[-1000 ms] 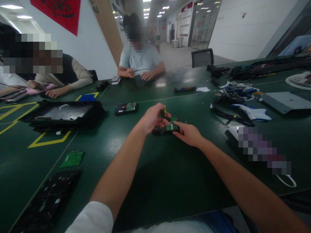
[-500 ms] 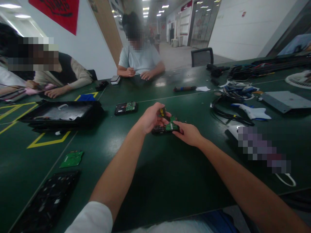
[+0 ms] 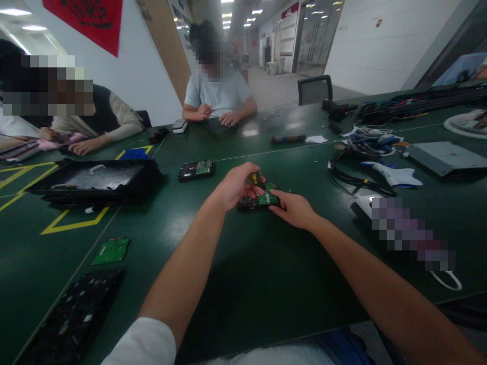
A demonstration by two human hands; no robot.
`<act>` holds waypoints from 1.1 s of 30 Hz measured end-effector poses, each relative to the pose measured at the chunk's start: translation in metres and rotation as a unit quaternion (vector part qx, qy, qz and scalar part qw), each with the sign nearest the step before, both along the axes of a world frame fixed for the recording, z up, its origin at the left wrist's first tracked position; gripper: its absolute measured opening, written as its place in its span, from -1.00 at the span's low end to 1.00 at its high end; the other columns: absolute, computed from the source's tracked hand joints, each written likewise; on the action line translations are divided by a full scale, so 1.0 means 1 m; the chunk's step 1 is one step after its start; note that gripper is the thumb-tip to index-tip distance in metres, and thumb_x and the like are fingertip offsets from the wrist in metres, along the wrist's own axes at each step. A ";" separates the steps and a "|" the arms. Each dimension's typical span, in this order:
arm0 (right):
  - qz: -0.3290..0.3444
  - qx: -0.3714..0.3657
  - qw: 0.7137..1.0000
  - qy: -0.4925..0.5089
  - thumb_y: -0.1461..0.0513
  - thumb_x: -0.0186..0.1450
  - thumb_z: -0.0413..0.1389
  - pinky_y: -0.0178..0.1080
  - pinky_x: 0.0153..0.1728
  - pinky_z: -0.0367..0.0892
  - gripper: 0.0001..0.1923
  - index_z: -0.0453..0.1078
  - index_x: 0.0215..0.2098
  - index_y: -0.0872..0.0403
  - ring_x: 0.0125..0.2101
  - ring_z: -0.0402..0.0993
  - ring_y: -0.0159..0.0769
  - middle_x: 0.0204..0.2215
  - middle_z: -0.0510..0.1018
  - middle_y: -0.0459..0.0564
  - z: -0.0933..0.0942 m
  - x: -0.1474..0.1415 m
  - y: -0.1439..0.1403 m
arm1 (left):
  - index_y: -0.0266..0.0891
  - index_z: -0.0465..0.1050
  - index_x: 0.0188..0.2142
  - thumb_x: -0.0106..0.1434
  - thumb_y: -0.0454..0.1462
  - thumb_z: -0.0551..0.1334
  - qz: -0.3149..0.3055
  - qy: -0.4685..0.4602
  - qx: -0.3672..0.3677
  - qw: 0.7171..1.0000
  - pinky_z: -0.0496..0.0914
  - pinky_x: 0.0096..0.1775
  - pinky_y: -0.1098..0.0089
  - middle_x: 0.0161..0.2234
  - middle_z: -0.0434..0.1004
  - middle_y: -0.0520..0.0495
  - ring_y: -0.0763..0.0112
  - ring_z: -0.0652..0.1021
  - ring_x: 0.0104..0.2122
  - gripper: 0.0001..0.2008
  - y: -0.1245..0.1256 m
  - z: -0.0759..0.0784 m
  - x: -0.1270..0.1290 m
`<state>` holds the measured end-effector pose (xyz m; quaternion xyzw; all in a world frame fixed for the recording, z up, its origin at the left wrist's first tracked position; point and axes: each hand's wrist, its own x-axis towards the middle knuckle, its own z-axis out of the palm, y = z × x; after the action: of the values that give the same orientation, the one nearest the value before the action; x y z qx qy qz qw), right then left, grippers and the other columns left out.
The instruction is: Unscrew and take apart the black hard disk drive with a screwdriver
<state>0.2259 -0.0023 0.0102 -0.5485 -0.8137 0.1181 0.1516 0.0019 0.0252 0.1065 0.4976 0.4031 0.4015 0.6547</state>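
A hard drive with a green circuit board lies on the table in front of me, board side up. My right hand grips its right end between thumb and fingers. Over the drive's left part, my left hand is closed around the black-and-yellow handle of a screwdriver. The fingers hide the tool's tip, so I cannot tell whether it touches a screw. A second hard drive lies beyond my left hand.
A black plastic tray stands at left. Nearer lie a loose green circuit board and a dark flat panel. Cables, a grey metal box and a partly blurred object lie at right. Co-workers sit across the table.
The view has shifted very slightly. Both hands keep their hold over the hard drive, with almost no visible movement.
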 end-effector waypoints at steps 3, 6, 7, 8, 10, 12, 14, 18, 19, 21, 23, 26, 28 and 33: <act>0.000 -0.005 1.000 -0.004 0.04 0.49 0.18 -0.22 -0.35 0.20 -0.44 0.33 0.40 -0.01 -0.31 0.56 -0.21 -0.24 0.67 -0.02 0.002 -0.001 0.000 | -0.27 0.53 -0.22 0.29 -0.13 0.28 0.013 0.026 0.031 0.999 0.38 -0.56 0.51 -0.23 0.61 -0.16 0.43 0.63 -0.50 -0.77 -0.001 0.002 -0.002; 0.001 -0.003 1.000 -0.007 0.05 0.49 0.19 -0.23 -0.35 0.18 -0.45 0.35 0.39 -0.01 -0.31 0.54 -0.22 -0.24 0.67 -0.02 0.004 -0.001 -0.001 | -0.27 0.55 -0.19 0.30 -0.10 0.27 0.000 0.026 0.017 1.000 0.39 -0.56 0.48 -0.23 0.62 -0.16 0.41 0.63 -0.51 -0.73 -0.001 0.002 -0.002; 0.002 -0.002 1.000 -0.006 0.05 0.49 0.19 -0.23 -0.34 0.18 -0.44 0.34 0.40 -0.01 -0.31 0.54 -0.22 -0.24 0.67 -0.02 0.004 -0.001 -0.001 | -0.27 0.53 -0.17 0.31 -0.09 0.26 -0.007 0.017 0.004 1.000 0.41 -0.56 0.47 -0.24 0.63 -0.16 0.40 0.63 -0.51 -0.72 -0.001 0.002 -0.002; 0.003 0.000 1.000 -0.005 0.06 0.49 0.20 -0.23 -0.34 0.19 -0.43 0.33 0.41 -0.01 -0.31 0.53 -0.22 -0.23 0.66 -0.02 0.004 -0.002 -0.002 | -0.27 0.51 -0.16 0.32 -0.09 0.25 -0.010 0.004 -0.009 1.000 0.42 -0.55 0.46 -0.25 0.64 -0.15 0.39 0.63 -0.52 -0.72 -0.001 0.001 -0.001; 0.006 0.003 1.000 -0.003 0.06 0.49 0.20 -0.23 -0.32 0.20 -0.41 0.32 0.43 -0.01 -0.30 0.53 -0.22 -0.23 0.66 -0.01 0.004 -0.002 -0.002 | -0.24 0.45 -0.17 0.34 -0.10 0.24 -0.003 -0.020 -0.029 0.999 0.45 -0.53 0.44 -0.28 0.65 -0.14 0.37 0.63 -0.52 -0.75 -0.001 0.001 0.000; 0.006 0.004 1.000 -0.001 0.05 0.49 0.19 -0.23 -0.31 0.21 -0.40 0.32 0.43 0.00 -0.30 0.53 -0.22 -0.23 0.66 -0.01 0.003 -0.001 -0.002 | -0.22 0.39 -0.18 0.34 -0.11 0.24 0.013 -0.032 -0.034 0.999 0.46 -0.52 0.44 -0.28 0.66 -0.15 0.36 0.63 -0.52 -0.78 -0.001 0.000 0.000; 0.002 0.002 1.000 0.002 0.05 0.49 0.20 -0.22 -0.31 0.21 -0.41 0.32 0.43 -0.01 -0.30 0.54 -0.22 -0.24 0.66 -0.02 0.002 -0.001 -0.002 | -0.22 0.40 -0.19 0.34 -0.11 0.24 0.018 -0.028 -0.029 0.999 0.45 -0.52 0.44 -0.26 0.66 -0.17 0.38 0.61 -0.53 -0.78 -0.001 0.000 0.000; 0.004 -0.002 1.000 0.006 0.06 0.48 0.20 -0.22 -0.34 0.20 -0.45 0.36 0.39 -0.02 -0.32 0.53 -0.22 -0.26 0.66 -0.04 0.003 0.000 -0.001 | -0.26 0.50 -0.23 0.33 -0.10 0.24 0.001 0.001 0.005 1.000 0.42 -0.53 0.48 -0.26 0.61 -0.15 0.45 0.59 -0.54 -0.75 -0.001 0.001 -0.001; 0.004 -0.003 1.000 0.007 0.06 0.48 0.19 -0.22 -0.34 0.20 -0.44 0.36 0.39 -0.02 -0.32 0.53 -0.22 -0.26 0.66 -0.04 0.003 0.000 0.000 | -0.27 0.52 -0.24 0.33 -0.11 0.24 -0.002 0.006 0.012 1.000 0.41 -0.54 0.49 -0.26 0.60 -0.14 0.46 0.58 -0.54 -0.75 -0.001 0.002 -0.001; 0.003 -0.004 1.000 0.009 0.06 0.48 0.19 -0.22 -0.34 0.20 -0.43 0.34 0.40 -0.01 -0.32 0.53 -0.23 -0.27 0.66 -0.04 0.002 0.000 0.000 | -0.27 0.53 -0.23 0.32 -0.11 0.24 -0.009 0.012 0.013 1.000 0.38 -0.56 0.49 -0.27 0.59 -0.13 0.48 0.56 -0.56 -0.74 -0.001 0.002 -0.001; 0.002 -0.004 1.000 0.008 0.05 0.48 0.18 -0.22 -0.33 0.21 -0.41 0.32 0.43 0.00 -0.32 0.53 -0.23 -0.26 0.66 -0.04 0.002 0.000 0.000 | -0.27 0.52 -0.22 0.30 -0.10 0.24 -0.020 0.005 -0.005 1.000 0.36 -0.59 0.49 -0.27 0.60 -0.14 0.47 0.55 -0.57 -0.74 0.000 0.002 -0.002; 0.002 -0.003 1.000 0.002 0.04 0.49 0.18 -0.21 -0.32 0.21 -0.40 0.30 0.44 -0.01 -0.31 0.53 -0.23 -0.25 0.65 -0.03 0.002 0.000 0.000 | -0.24 0.46 -0.20 0.27 -0.11 0.25 -0.024 -0.021 -0.039 0.999 0.38 -0.58 0.47 -0.27 0.64 -0.15 0.43 0.56 -0.56 -0.76 0.001 0.000 -0.002; 0.005 0.000 1.000 -0.001 0.05 0.50 0.17 -0.21 -0.32 0.21 -0.41 0.30 0.44 -0.02 -0.31 0.52 -0.23 -0.24 0.65 -0.03 0.002 0.000 -0.001 | -0.22 0.42 -0.22 0.29 -0.11 0.25 -0.017 -0.027 -0.043 0.999 0.42 -0.55 0.45 -0.27 0.65 -0.16 0.40 0.59 -0.54 -0.77 0.001 0.000 -0.001; 0.011 0.005 1.000 0.003 0.06 0.49 0.18 -0.22 -0.34 0.18 -0.46 0.35 0.39 -0.03 -0.34 0.50 -0.25 -0.26 0.64 -0.05 0.002 0.000 -0.001 | -0.28 0.52 -0.24 0.35 -0.10 0.22 0.001 0.012 0.015 1.000 0.40 -0.54 0.48 -0.25 0.60 -0.15 0.43 0.61 -0.52 -0.73 -0.001 0.002 0.000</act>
<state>0.2260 -0.0032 0.0125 -0.5387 -0.8196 0.1175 0.1557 0.0022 0.0241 0.1083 0.5115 0.4054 0.4021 0.6421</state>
